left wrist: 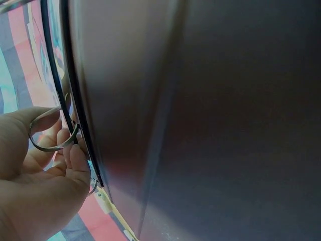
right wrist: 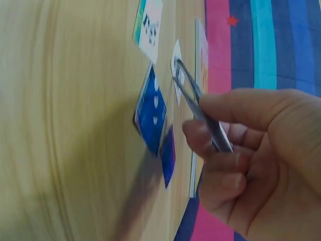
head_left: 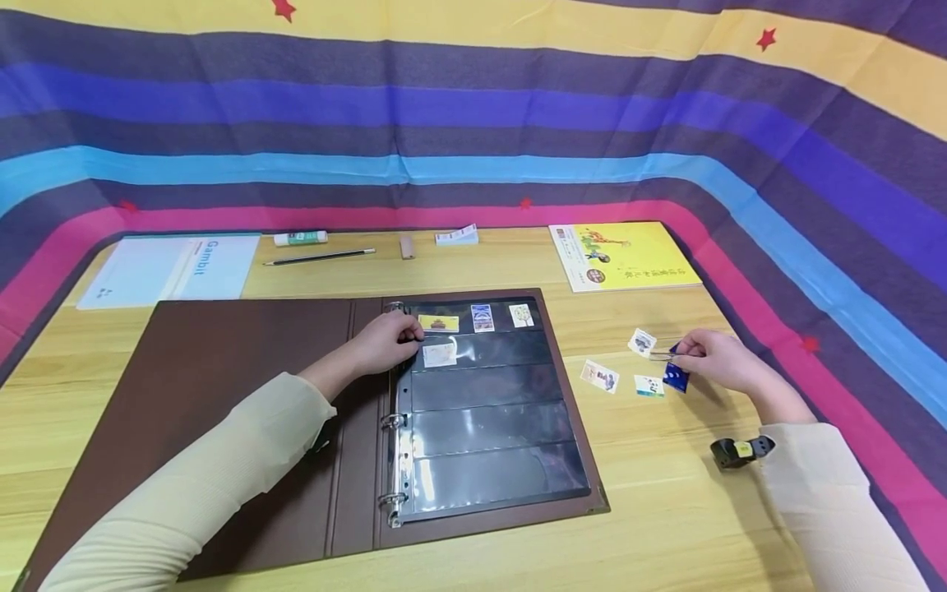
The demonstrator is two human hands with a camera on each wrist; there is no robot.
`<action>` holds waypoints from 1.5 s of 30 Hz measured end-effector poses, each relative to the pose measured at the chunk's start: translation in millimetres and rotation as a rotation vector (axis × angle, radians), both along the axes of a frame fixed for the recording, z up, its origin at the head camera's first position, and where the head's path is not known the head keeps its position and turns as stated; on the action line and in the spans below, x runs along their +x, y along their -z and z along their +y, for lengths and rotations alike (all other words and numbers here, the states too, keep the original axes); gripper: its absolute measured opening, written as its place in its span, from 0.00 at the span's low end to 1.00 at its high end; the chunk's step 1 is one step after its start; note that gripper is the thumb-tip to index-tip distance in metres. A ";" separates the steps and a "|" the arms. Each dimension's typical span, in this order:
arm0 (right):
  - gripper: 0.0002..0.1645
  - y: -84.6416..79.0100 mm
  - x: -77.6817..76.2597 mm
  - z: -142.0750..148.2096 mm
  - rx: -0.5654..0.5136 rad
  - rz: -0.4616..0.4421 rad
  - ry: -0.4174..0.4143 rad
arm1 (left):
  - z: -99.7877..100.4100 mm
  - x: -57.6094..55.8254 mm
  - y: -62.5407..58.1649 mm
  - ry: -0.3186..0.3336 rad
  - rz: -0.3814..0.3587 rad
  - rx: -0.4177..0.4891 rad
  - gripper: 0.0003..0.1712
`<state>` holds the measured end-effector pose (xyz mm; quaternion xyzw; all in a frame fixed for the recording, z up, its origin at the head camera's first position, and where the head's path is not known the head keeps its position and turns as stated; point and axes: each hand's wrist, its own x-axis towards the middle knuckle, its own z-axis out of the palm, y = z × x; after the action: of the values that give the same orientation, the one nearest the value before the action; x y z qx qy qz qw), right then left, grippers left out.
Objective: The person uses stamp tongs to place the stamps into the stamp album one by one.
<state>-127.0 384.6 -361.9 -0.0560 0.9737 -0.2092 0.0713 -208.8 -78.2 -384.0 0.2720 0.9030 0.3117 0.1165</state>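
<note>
Blue letters [head_left: 206, 258] on the white pack [head_left: 140, 267] read "Gambit", while characters [head_left: 651, 272] on the yellow book [head_left: 654, 247] are unclear.

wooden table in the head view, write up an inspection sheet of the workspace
Surface: pale wooden table
Job's things: open brown ring binder; black pocket page bearing four small paper stamps; loose stamps to its right
Clutter: white-and-green glue stick, slim dark pencil, pinkish rectangular eraser, small white paper pad, yellow booklet, pale blue Gambit booklet
Grippers: left hand at page's ring edge, grip unclear; right hand pinches silver metal tweezers
Cables: nothing seen
Surroundings: multicoloured striped cloth with red stars
</note>
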 end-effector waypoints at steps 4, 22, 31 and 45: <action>0.09 4.6 -3.3 -8.6 -0.073 -0.025 -0.084 | -0.3 -0.1 -0.1 0.001 0.004 -0.001 0.06; 0.10 7.3 -23.4 -22.6 -0.109 -0.004 -0.057 | 0.1 0.3 -0.1 0.010 0.013 -0.007 0.06; 0.11 3.9 -36.6 1.5 -0.088 -0.016 -0.003 | 1.2 1.1 -0.3 0.007 0.009 -0.011 0.06; 0.07 3.8 -46.5 -1.2 -0.002 0.020 -0.012 | 0.4 0.0 -0.4 0.003 -0.006 -0.013 0.06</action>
<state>-173.5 383.4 -365.7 -0.0641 0.9738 -0.2091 0.0629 -208.8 -77.8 -383.6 0.2719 0.9041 0.3066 0.1212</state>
